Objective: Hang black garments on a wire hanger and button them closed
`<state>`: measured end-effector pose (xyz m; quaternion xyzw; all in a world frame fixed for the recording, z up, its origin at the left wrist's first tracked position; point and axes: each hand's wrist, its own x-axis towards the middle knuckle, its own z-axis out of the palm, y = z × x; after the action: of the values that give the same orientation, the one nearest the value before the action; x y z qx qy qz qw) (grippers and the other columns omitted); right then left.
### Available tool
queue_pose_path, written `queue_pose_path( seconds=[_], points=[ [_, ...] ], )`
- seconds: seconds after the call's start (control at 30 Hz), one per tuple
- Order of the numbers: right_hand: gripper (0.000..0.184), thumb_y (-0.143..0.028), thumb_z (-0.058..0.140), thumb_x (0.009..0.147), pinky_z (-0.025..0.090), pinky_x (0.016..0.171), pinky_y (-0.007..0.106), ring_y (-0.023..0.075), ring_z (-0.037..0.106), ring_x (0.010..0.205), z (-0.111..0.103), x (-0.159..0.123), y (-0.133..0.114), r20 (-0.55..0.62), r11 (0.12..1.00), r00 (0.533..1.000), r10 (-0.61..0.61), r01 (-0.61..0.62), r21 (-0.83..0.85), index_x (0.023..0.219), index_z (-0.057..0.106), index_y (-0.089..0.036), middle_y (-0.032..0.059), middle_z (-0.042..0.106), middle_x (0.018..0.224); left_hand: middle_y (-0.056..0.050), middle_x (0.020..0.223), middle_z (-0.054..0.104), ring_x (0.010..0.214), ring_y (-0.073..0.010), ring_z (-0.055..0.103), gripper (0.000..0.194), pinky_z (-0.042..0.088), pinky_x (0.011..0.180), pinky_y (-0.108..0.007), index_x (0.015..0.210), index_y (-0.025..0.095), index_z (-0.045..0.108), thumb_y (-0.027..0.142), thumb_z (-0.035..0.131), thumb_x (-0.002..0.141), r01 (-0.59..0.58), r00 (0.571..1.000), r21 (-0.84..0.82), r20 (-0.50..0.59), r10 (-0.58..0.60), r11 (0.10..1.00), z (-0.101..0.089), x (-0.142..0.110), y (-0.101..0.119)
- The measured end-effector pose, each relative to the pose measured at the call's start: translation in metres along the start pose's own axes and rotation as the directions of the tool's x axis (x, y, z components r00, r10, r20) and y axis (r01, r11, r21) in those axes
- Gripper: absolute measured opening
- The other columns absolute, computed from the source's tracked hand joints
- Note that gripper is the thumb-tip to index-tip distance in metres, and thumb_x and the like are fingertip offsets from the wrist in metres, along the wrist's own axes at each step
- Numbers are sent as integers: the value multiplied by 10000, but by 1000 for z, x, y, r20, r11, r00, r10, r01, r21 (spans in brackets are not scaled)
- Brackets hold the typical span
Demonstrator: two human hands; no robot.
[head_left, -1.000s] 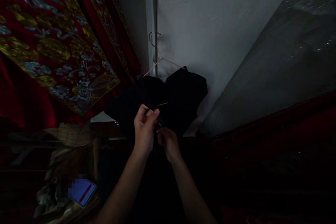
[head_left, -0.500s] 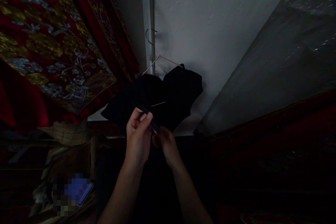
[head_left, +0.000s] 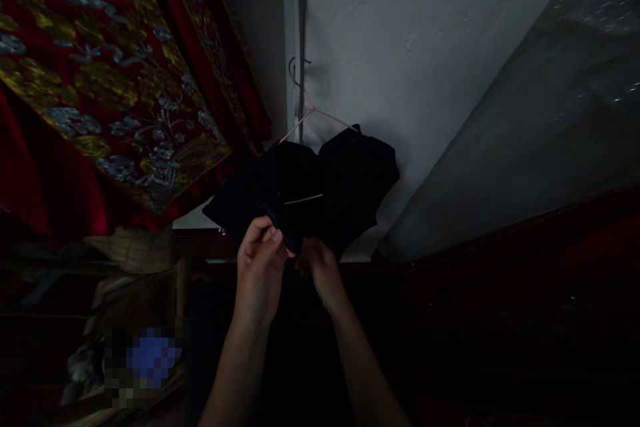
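Note:
A black garment (head_left: 355,180) hangs from a thin wire hanger (head_left: 313,109) hooked near a pale vertical strip on the wall. With thumb and fingers pinched together, my left hand (head_left: 261,260) grips the dark front edge of this garment. Close beside it on the right, my right hand (head_left: 320,270) has its fingers curled at the same edge. Its fingertips are dim and partly lost against the black cloth. The hanger's lower bar shows as a light line across the garment's opening.
Red cloth with gold and silver embroidery (head_left: 125,80) hangs at the left. Plastic sheeting (head_left: 540,113) covers something on the right. A bamboo-like frame (head_left: 181,293) stands at lower left, near a pixelated blue-lit item (head_left: 153,355). A white wall (head_left: 410,33) rises behind.
The view has shifted slightly, so the hanger and garment appear farther right. My left hand has tilted and sits a little lower on the garment's edge; both hands stay close together.

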<state>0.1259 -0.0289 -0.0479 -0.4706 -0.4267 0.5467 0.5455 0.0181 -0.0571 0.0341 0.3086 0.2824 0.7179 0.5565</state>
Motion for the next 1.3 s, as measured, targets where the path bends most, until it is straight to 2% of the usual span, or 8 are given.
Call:
queue_pose_path(
  seconds=[0.17,0.37,0.47,0.6,0.8,0.93,1.17,1.3],
  points=[
    [224,-420,588,835,326,483,250,128,470,483,7,2,-5,14,997,997,-74,74,37,776,634,-209,-36,553,544,29,723,629,586,-92,594,180,512,570,-188,934,228,668,286,782,808,-9,996,26,93,6,1000,7,-3,11],
    [209,-400,598,815,301,478,250,128,447,495,1,-10,8,-66,997,997,-28,32,67,715,599,-216,-29,548,565,-73,1122,727,1059,-207,701,369,545,966,-331,1145,230,682,192,780,791,-172,985,354,70,158,919,-17,-7,-6],
    [222,-422,604,835,316,495,254,135,466,537,-4,-21,13,-80,999,997,-17,19,27,743,615,-221,-21,560,623,-36,989,723,979,-188,700,273,540,923,-309,1010,217,684,82,694,773,-162,983,564,24,180,810,-40,-12,-36],
    [330,-495,611,851,331,512,258,128,438,539,-9,-32,18,8,997,1000,-24,25,-79,677,568,-217,-31,495,596,-46,983,743,969,-227,705,311,529,889,-329,1014,220,706,72,666,744,-120,993,723,100,69,680,-61,-17,-70],
    [350,-507,544,861,276,461,256,106,370,412,-17,-29,12,135,979,989,58,-30,-201,673,565,-212,-62,430,439,-2,700,691,704,-197,662,54,506,693,-280,743,203,683,196,661,792,-139,990,762,126,66,632,-67,-15,-81],
    [345,-490,590,801,295,453,237,86,377,387,-18,-7,-17,122,988,993,5,14,-153,617,566,-199,-58,445,405,-15,726,716,717,-182,682,121,506,684,-250,761,181,702,247,627,829,-113,991,752,131,21,649,-68,-13,-93],
    [229,-346,639,718,155,365,194,40,296,337,-2,57,-118,-17,982,990,-140,141,125,582,565,-177,-71,427,385,-15,682,690,641,-167,657,122,452,597,-233,739,171,687,220,616,825,-216,969,839,245,8,499,-74,5,-117],
    [211,-235,596,756,148,351,177,31,319,325,11,68,-146,-8,985,993,-117,117,130,562,579,-152,-41,485,387,-8,670,664,621,-153,636,105,430,589,-229,722,168,660,185,617,816,-278,952,847,304,14,453,-73,17,-111]
  ],
)
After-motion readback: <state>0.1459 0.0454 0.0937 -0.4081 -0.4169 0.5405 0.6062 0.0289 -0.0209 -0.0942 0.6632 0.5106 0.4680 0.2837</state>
